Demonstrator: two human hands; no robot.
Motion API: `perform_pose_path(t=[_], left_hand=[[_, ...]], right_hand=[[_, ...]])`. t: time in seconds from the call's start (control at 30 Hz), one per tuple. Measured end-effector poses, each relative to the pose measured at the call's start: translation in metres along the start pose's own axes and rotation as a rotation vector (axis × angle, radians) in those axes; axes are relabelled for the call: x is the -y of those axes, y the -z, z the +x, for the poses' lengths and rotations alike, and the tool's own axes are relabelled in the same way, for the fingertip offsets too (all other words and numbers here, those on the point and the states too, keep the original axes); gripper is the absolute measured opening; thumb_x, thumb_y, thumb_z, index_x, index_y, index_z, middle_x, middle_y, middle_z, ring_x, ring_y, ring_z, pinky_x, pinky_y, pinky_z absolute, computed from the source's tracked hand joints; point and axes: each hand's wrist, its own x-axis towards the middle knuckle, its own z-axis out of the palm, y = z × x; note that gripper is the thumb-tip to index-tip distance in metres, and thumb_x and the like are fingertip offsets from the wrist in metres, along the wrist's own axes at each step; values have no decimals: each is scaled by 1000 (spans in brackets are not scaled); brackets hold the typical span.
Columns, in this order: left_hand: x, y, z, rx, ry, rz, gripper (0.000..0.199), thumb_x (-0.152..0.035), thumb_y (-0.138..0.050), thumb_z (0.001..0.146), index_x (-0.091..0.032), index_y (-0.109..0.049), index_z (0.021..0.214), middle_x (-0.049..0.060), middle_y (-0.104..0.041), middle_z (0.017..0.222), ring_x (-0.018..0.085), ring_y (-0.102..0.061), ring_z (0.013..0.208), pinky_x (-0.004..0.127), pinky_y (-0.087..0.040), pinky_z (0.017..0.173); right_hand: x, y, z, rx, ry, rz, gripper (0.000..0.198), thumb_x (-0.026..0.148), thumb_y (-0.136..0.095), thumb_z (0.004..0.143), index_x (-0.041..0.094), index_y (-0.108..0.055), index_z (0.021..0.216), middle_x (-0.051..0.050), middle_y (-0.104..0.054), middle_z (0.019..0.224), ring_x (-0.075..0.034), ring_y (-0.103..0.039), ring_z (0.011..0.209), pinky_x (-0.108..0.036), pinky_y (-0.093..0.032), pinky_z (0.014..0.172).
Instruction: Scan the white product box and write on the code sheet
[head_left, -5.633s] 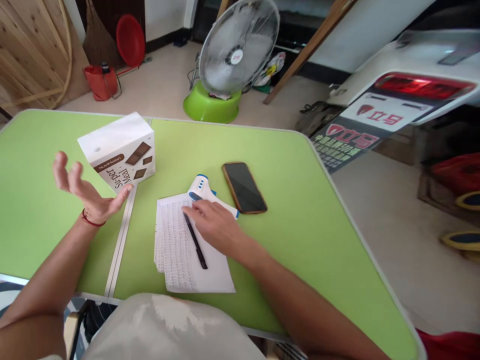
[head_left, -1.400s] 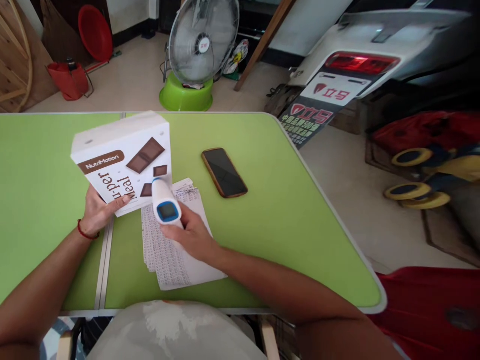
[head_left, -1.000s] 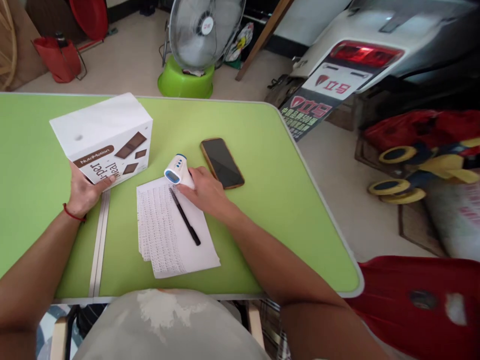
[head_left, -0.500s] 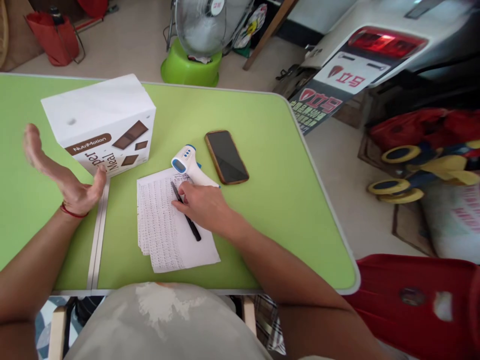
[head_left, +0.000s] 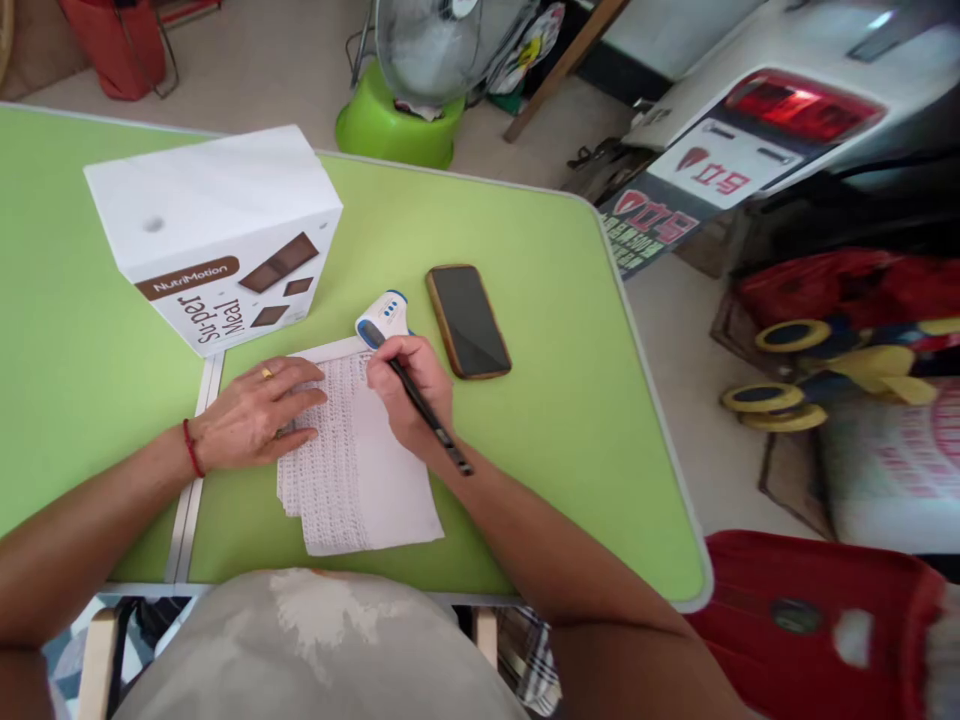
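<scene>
My right hand is closed around a black pen, its tip end near the top of a handwritten sheet of paper. Small rows of writing cover the sheet's left part; its right part is blank. My left hand, with a ring and a red cord at the wrist, lies over the sheet's left edge with fingers spread. Just beyond my right hand is a white and blue infrared thermometer, its handle partly hidden by that hand. A phone in a brown case lies to the right.
A white NutriMotion box stands on the green table at the back left. Beyond the table are a fan on a green stool and a white vehicle's tail. A red chair stands at the right.
My left hand has come down from the air beside the box onto the paper. The right hand has lifted the pen off the sheet into a writing hold. The view has shifted slightly.
</scene>
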Motion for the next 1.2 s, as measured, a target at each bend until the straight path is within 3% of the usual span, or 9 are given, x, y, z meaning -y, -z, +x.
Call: perform_pose_path(t=[0.13,0.27,0.37,0.53,0.8,1.2], left_hand=[[6,-6,-3,86,-42,-7,35,-37,-51,96,-8,-60,113,21,-55,126,33,-50,121,51,-45,102],[8,-7,-5,128,-39,-28,36,-37,-52,96,-9,-59,116,20,-55,126,33,-49,120,52,-44,103],[9,-7,-5,122,-38,-46,35,-36,-53,96,-8,-59,116,20,-56,124,33,-49,119,51,-43,104],[9,-8,-5,132,-31,-66,33,-35,-53,95,-9,-60,114,19,-55,125,33,-49,119,51,-43,104],[8,-9,-5,133,-17,-77,32,-34,-54,95,-9,-61,114,19,-55,125,33,-49,116,50,-44,102],[8,-9,-6,131,-14,-82,32,-34,-53,95,-9,-60,115,19,-54,126,32,-48,118,50,-43,103]], right_hand=[[-5,-9,-7,4,-89,13,32,48,-43,93,23,-62,94,3,-51,62,-12,-49,56,-28,-44,56],[-9,-10,-8,3,-131,-154,9,25,-58,79,23,-64,86,2,-61,68,-12,-55,59,-28,-48,57],[-10,-9,-5,-20,-124,-232,10,17,-58,71,22,-61,79,4,-61,65,-11,-54,55,-26,-46,53],[-8,-8,-4,-40,-137,-268,7,17,-56,71,21,-59,76,4,-60,62,-9,-52,52,-23,-44,49],[-16,-5,-9,46,57,-415,6,16,-56,75,22,-57,73,5,-57,60,-10,-51,53,-24,-44,52],[-13,-7,-11,102,31,-471,6,16,-55,77,22,-56,74,5,-55,60,-10,-49,53,-24,-42,53]])
